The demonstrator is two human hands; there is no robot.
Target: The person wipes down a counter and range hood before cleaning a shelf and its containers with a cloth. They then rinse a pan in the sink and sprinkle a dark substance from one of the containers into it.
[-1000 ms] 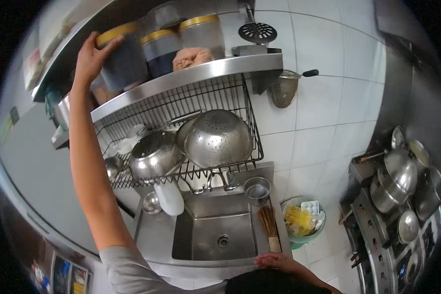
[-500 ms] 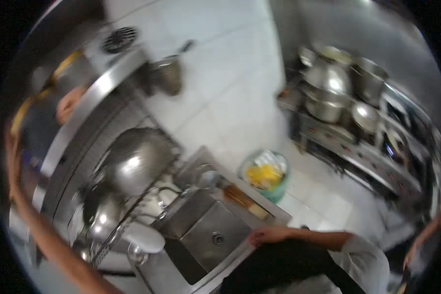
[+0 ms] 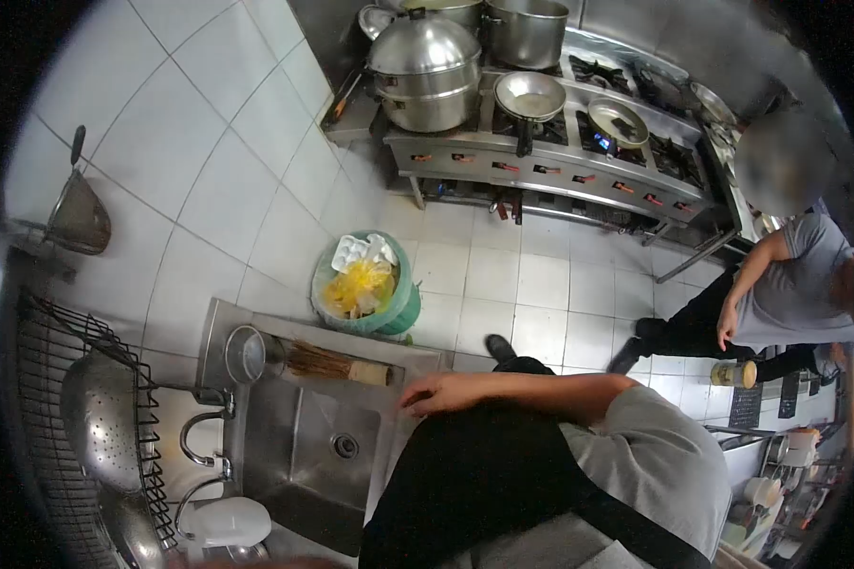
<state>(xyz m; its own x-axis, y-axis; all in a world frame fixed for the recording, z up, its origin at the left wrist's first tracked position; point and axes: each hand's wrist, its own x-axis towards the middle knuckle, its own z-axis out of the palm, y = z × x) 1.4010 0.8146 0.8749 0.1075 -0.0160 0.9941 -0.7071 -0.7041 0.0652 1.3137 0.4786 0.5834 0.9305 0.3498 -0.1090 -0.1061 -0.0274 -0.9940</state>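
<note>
My right hand [image 3: 429, 393] is at the front rim of the steel sink [image 3: 308, 507], fingers loosely bent and nothing seen in them. Just beyond it, on the sink ledge, lies a bundled-bristle brush [image 3: 337, 363] with a pale handle end. A round metal strainer or cup [image 3: 247, 354] sits at the ledge's far-left corner. The basin holds nothing but its drain [image 3: 344, 446]. Along the bottom edge only a blurred strip of skin shows, and my left hand is out of view.
A green bin [image 3: 403, 308] with rubbish stands behind the sink. Left are faucets [image 3: 196, 441] and a wire rack [image 3: 57, 417] with a perforated metal bowl [image 3: 104, 417]. A stove [image 3: 541, 175] carries pots and pans. Another person [image 3: 778, 284] stands right, near a yellow-lidded jar [image 3: 733, 374].
My view has swung right, bringing the stove and the other person further in. My left arm, earlier stretched up towards the shelf at left, has left the view. My right hand stays by the sink.
</note>
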